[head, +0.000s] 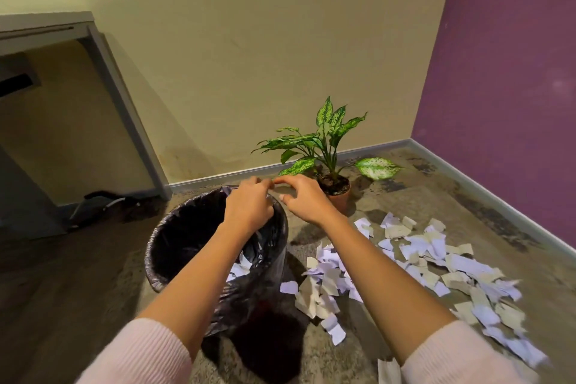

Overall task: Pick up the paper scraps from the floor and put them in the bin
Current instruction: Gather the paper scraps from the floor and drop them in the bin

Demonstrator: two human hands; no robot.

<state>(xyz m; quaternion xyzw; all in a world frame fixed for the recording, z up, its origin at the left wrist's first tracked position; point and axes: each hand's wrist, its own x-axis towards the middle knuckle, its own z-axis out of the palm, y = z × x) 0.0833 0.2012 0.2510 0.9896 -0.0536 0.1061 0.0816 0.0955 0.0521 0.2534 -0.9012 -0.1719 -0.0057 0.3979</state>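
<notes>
Sleeves (140,352) of pale pink cover both forearms at the bottom edge. Paper scraps (436,262), white and beige, lie in a loose heap on the mottled grey floor (389,206) to the right, some just beside the foot of the bin (174,246). The bin stands left of the heap, lined with a black bag (265,299) folded over its rim, and a few scraps (240,268) already lie inside it against the right wall.

Both arms reach forward over the bin. The left hand (249,206) is above the far rim with fingers curled, and the right hand (304,201) is just beside it, fingers bent too; their fingertips meet in a pinch. Whether anything is held between them I cannot tell.

Behind the hands a leafy plant (324,140) grows in a clay pot (338,193) near the beige wall (249,56). A purple wall (514,72) closes the right side, and a grey tabletop (43,23) stands at far left.
</notes>
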